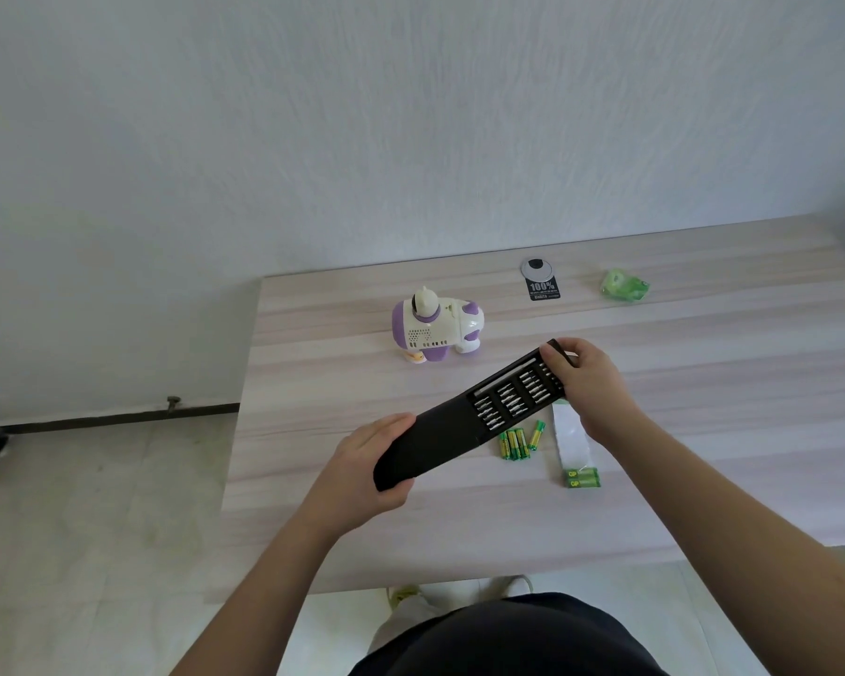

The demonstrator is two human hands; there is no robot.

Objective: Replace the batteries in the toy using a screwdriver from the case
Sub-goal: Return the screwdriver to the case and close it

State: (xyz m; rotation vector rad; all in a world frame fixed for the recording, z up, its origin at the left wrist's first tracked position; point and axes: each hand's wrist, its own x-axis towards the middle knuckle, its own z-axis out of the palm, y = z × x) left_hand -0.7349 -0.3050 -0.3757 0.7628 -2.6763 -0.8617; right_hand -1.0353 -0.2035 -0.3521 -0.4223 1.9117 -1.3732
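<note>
A long black screwdriver case (440, 439) hangs above the table, held at both ends. My left hand (367, 463) grips its black sleeve at the near end. My right hand (589, 378) pinches the far end of the inner tray (513, 397), which is slid partway out and shows rows of metal bits and a silver driver shaft. The white and purple toy (435, 326) stands on the table beyond the case. Several green and yellow batteries (518, 441) lie loose on the table under the case.
A white plastic wrapper (571, 439) with two packed batteries (582, 478) lies right of the loose ones. A black and grey tag (540, 280) and a crumpled green wrapper (623, 285) sit near the wall. The wooden table (703, 407) ends at the left at about the toy.
</note>
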